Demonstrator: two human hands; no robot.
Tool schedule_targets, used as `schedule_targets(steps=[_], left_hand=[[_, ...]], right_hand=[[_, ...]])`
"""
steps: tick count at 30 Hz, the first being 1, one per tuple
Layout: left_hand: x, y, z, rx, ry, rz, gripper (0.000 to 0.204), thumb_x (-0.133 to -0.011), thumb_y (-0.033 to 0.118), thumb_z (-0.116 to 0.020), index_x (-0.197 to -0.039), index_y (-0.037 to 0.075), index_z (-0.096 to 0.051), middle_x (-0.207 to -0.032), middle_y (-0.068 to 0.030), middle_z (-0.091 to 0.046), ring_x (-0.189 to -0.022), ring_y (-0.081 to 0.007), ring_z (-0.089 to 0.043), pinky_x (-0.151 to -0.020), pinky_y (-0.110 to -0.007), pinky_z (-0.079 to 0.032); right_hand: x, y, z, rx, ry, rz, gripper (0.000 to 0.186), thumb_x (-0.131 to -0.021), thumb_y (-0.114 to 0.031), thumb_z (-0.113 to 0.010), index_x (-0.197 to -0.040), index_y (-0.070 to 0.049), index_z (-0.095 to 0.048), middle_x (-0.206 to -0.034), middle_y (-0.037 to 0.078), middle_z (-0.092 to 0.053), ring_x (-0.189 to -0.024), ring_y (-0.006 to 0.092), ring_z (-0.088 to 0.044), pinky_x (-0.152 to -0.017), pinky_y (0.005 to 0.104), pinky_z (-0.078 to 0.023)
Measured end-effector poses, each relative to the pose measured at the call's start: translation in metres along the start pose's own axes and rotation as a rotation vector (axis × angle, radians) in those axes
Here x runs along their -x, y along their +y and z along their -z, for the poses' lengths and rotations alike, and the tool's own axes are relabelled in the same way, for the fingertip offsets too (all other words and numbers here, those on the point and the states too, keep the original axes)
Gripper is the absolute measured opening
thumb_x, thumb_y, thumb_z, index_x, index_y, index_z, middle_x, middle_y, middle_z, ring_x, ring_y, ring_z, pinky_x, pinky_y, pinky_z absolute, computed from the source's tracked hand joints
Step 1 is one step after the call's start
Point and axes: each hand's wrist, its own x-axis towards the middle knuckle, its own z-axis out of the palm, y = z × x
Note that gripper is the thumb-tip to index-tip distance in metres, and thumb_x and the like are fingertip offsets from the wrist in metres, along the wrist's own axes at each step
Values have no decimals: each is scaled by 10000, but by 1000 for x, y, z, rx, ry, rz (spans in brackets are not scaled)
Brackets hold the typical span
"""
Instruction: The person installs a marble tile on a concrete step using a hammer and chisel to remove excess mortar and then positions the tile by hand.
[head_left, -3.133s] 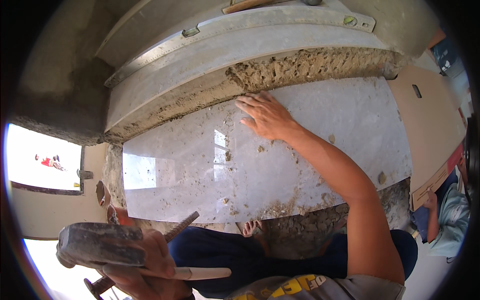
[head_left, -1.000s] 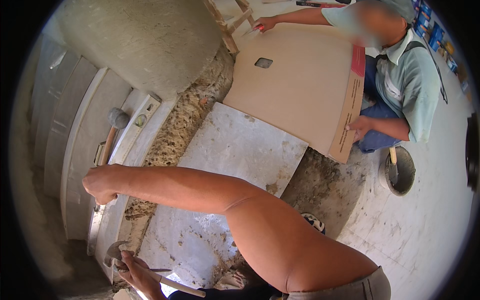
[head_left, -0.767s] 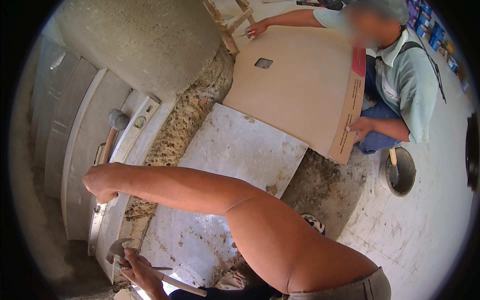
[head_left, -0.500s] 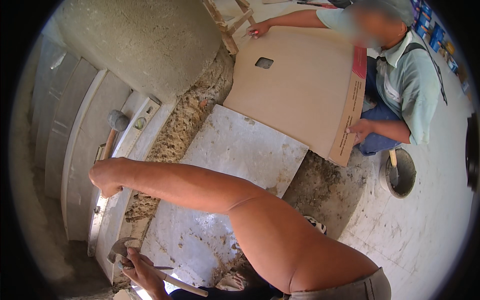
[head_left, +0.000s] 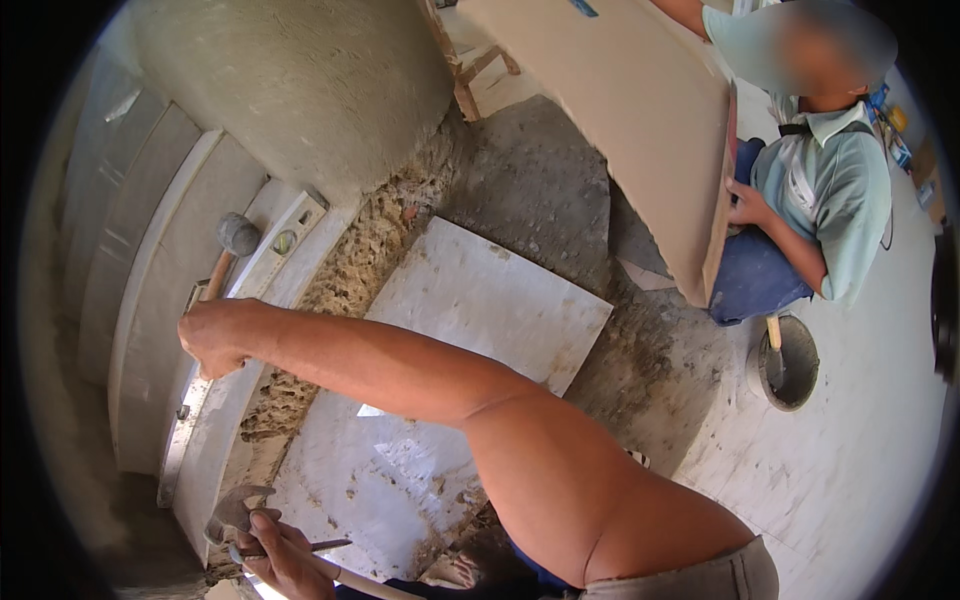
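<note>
My right arm reaches across to the left, and my right hand (head_left: 218, 338) is closed around the wooden handle of a grey-headed rubber mallet (head_left: 238, 234). Beneath that hand, a long spirit level (head_left: 285, 240) lies along a pale stone step (head_left: 310, 265); part of it is hidden by my fingers. Low in the view, my left hand (head_left: 283, 562) grips a claw hammer (head_left: 240, 508) with a light handle. A dark pointed piece (head_left: 332, 545) sticks out beside those fingers; its kind is unclear.
A dusty grey slab (head_left: 500, 285) lies beside the rough mortar edge (head_left: 350, 255). Across from me a co-worker (head_left: 835, 200) holds up a large cardboard sheet (head_left: 630, 120). A bucket (head_left: 800, 365) with a wooden-handled tool stands near them. A plastered curved wall (head_left: 300, 90) rises behind.
The co-worker has lifted and tilted the cardboard sheet, uncovering dark rough ground. The near end of the spirit level has shifted slightly left. My left hand has moved slightly down.
</note>
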Motion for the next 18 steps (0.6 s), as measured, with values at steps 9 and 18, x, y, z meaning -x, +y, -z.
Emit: schedule_targets(steps=[9, 18], left_hand=[[3, 15, 11, 115, -86, 15, 272, -994, 316, -676, -1002, 66, -570, -734, 19, -490, -541, -34, -394, -457, -215, -272], [3, 31, 11, 149, -115, 28, 247, -972, 273, -686, -1014, 40, -615, -748, 3, -532, -525, -55, -417, -434, -221, -291]], right_hand=[[1, -6, 0, -156, -13, -8, 142, -786, -142, -768, -840, -11, -752, -794, 160, -752, -772, 271, -738, -738, 397, -591], [-1, -5, -5, -188, -19, -2, 134, -792, -125, -754, -848, -7, -728, -787, 155, -745, -743, 266, -733, -709, 397, -590]])
